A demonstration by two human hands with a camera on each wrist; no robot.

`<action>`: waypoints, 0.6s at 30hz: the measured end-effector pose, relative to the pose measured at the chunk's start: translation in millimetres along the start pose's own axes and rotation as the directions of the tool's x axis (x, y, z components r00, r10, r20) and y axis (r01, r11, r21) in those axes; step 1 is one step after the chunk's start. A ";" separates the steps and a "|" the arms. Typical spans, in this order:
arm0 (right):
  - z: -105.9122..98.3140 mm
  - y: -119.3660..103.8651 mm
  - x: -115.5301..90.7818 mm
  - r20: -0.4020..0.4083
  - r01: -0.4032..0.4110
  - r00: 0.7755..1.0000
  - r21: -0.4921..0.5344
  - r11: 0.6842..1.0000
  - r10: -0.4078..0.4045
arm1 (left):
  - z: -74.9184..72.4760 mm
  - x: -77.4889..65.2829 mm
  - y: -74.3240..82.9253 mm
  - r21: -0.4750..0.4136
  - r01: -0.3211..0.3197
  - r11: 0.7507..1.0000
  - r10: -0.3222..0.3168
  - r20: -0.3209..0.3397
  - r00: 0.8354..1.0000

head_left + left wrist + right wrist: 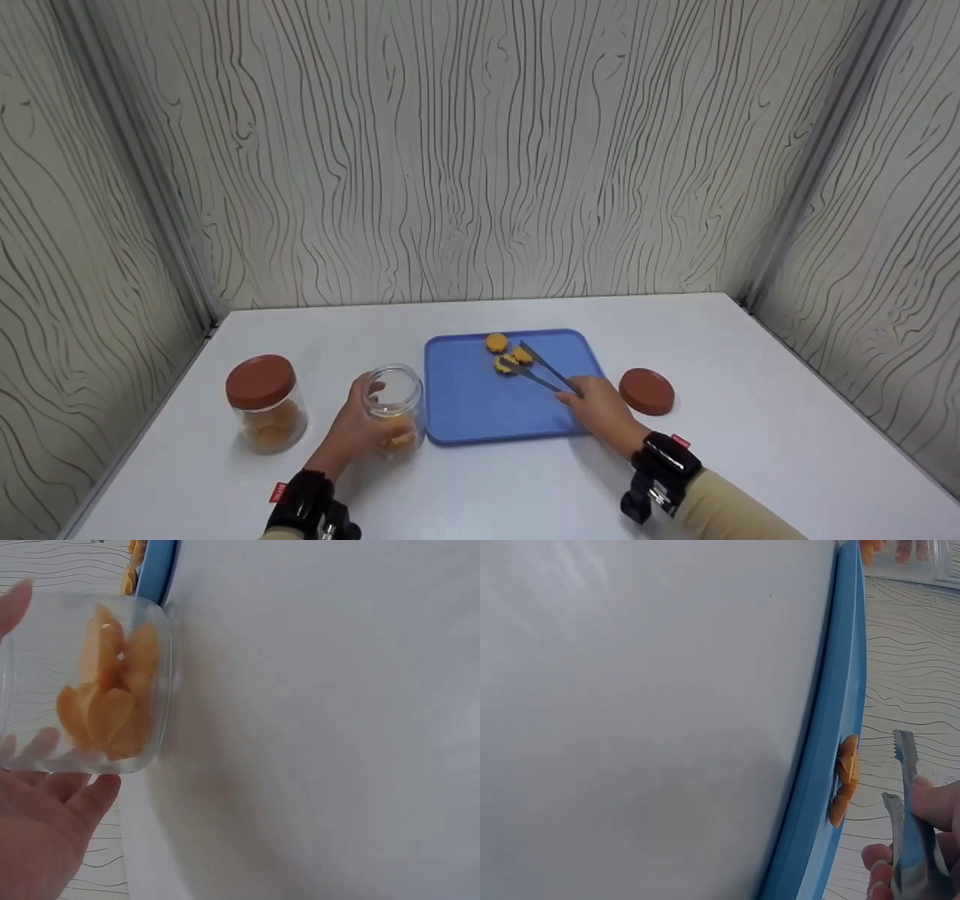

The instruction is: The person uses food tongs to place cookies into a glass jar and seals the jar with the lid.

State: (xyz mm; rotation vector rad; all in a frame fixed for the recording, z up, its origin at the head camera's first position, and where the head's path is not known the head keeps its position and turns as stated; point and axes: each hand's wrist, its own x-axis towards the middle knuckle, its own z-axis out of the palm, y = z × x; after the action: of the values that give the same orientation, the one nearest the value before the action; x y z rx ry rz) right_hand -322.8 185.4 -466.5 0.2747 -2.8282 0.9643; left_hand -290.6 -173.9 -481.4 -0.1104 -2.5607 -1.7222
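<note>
My left hand [352, 429] grips a clear lidless jar [394, 388] around its side, just left of the blue tray [480, 420]. Several orange-yellow wafer-like pieces [112, 716] lie at the jar's bottom. The right hand [602, 411] holds metal tongs [555, 373] over the tray, their serrated arms spread apart. On the tray, near its far edge, are a few more orange pieces [496, 343]. The tong tips reach around the piece nearest them in the head view; whether they touch it I cannot tell.
A second jar [271, 427] with similar pieces stands at the left, closed by a reddish-brown lid [260, 382]. Another reddish-brown lid [646, 391] lies right of the tray. Wood-grain panels [480, 150] enclose the white table [750, 442] at back and sides.
</note>
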 end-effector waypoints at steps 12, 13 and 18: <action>7.3 -2.4 8.3 0.038 0.057 0.998 -0.060 0.997 -0.055 | 0.7 1.1 2.1 0.036 0.047 0.998 -0.047 -0.010 0.999; 8.4 -2.5 9.5 0.044 0.053 0.998 -0.067 0.996 -0.051 | 1.0 1.2 1.9 0.037 0.046 0.998 -0.045 -0.010 0.999; 13.1 -1.9 15.0 0.054 0.032 0.998 -0.105 0.994 -0.027 | 2.2 1.1 1.1 0.037 0.036 0.999 -0.036 -0.013 0.999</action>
State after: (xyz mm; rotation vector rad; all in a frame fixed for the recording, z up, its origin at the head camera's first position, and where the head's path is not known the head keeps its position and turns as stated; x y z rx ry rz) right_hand -338.0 174.0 -472.9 0.3333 -2.9017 0.8094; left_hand -291.5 -171.4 -481.1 -0.0523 -2.6001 -1.6800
